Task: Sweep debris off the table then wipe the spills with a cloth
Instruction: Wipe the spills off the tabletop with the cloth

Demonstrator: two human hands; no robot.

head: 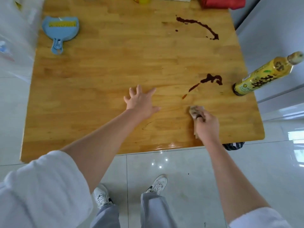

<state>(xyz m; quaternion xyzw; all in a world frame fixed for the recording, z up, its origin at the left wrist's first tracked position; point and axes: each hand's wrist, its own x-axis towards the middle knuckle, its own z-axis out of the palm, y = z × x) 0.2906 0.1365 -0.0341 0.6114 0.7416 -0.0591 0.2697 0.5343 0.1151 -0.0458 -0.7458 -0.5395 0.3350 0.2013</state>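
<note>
A wooden table (102,76) fills the view. My right hand (207,125) presses a stained, bunched cloth (195,111) onto the table near its front right. Just beyond the cloth lies a dark brown spill (212,79) with a thin trail running down-left. A second dark spill (199,25) curves across the far right of the table. My left hand (141,102) rests flat on the table's middle, fingers spread, holding nothing. A blue dustpan (60,31) with a yellow brush in it lies at the far left.
A yellow-labelled bottle (263,74) stands at the table's right edge near the closer spill. A red item (222,2) and a yellow object (142,0) sit at the far edge. White cabinets flank the table. A dark striped thing (233,145) shows below the front right corner.
</note>
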